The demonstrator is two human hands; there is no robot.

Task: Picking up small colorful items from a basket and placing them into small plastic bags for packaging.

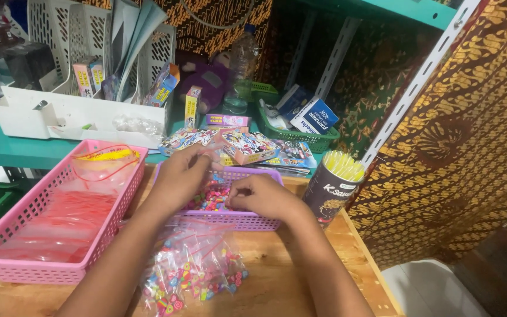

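Nearest to me, a heap of small clear zip bags with red seals (192, 273), each filled with tiny multicoloured beads, lies on the pale wooden tabletop (277, 276) between my two forearms, just below both hands. Above it, my left hand (178, 179) reaches over the near wall of a shallow purple plastic mesh basket (247, 220), fingers curled down into a loose pile of small colourful beads (211, 196); my right hand (263, 195) rests on the same wall, just right of the left, fingertips pinched at the edge of the pile. Whether either hand actually grips a bead I cannot tell, since the fingertips are hidden.

Left of my left hand sits a pink plastic mesh tray (42, 267) lined with flat, empty clear bags with red seals (68, 217). Right of my right hand stands a dark cylindrical cup (327, 196) full of yellow sticks (342, 165).

Beyond the hands, flat printed cardboard boxes (247, 147) lie on a teal shelf (13, 149), touching the basket's far edge. Farther back stand a white plastic desk organiser (71, 114) holding files, a green mesh basket (306, 140) with blue-and-white boxes, and a clear plastic bottle (243, 56). Brown patterned batik cloth (470, 129) hangs at far right.
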